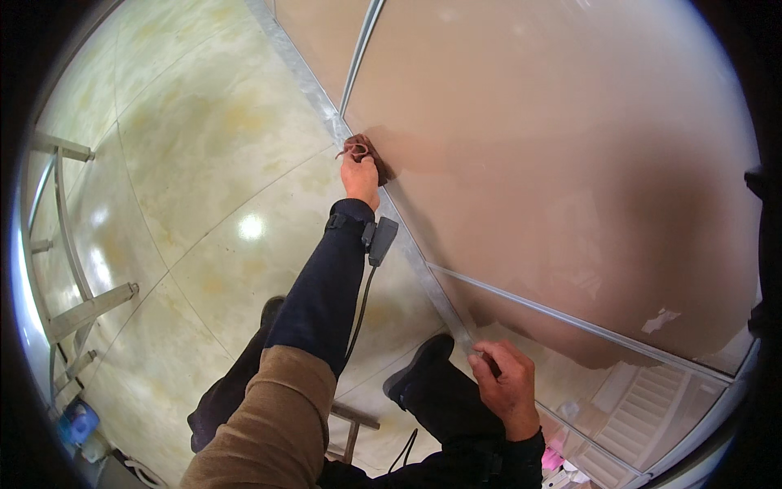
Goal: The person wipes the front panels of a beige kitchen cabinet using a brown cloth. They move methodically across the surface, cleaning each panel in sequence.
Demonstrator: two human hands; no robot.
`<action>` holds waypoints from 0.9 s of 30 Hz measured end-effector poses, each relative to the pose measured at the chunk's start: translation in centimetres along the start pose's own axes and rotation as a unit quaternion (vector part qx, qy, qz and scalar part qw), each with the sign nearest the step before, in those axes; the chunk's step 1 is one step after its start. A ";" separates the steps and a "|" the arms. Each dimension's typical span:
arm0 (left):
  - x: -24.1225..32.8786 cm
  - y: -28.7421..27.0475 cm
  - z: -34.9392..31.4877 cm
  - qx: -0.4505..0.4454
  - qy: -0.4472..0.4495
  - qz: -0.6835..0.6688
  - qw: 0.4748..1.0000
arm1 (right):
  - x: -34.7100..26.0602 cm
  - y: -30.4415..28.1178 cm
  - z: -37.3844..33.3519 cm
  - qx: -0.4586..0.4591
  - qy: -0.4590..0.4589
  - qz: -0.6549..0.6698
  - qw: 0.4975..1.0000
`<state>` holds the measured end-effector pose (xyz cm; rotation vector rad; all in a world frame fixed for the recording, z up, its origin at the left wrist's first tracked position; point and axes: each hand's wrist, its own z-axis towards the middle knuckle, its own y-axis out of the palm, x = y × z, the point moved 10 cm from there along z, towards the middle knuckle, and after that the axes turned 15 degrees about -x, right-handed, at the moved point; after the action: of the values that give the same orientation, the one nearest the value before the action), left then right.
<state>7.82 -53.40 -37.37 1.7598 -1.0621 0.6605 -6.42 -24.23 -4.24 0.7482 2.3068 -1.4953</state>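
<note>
My left hand (360, 178) reaches far forward and is closed on a dark reddish-brown block (376, 163) with a thin loop of cord on it. The block sits against the lower edge of a large brown-coated panel (521, 163), by the grey metal frame strip (419, 265) along the floor. My right hand (507, 383) is nearer, beside the same strip, with its fingers curled in. Something dark shows between its thumb and fingers, too small to name. A small dark device (383, 241) with a cable is strapped at my left wrist.
Pale glossy tiles (220, 179) lie left of the strip. A metal-and-wood rack (90, 314) stands at the far left, with a blue container (79, 421) below it. A metal bar (570, 320) crosses the panel; a pale torn patch (660, 319) shows above it. My shoe (423, 363) is near the strip.
</note>
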 end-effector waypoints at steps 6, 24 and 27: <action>4.3 1.7 0.5 -0.017 0.059 0.021 0.998 | -0.3 0.0 0.0 0.004 -0.006 -0.004 1.000; 27.1 17.8 -23.6 -0.159 0.573 0.193 0.780 | -0.6 -0.3 -2.2 0.014 -0.013 0.013 1.000; 26.2 17.2 -22.1 -0.152 0.580 0.215 0.771 | -0.2 -0.7 -2.8 0.026 -0.012 0.012 1.000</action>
<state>5.74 -45.98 0.21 0.5249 -0.5782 1.4893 -6.55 -22.01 -2.42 0.7647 2.2409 -1.5498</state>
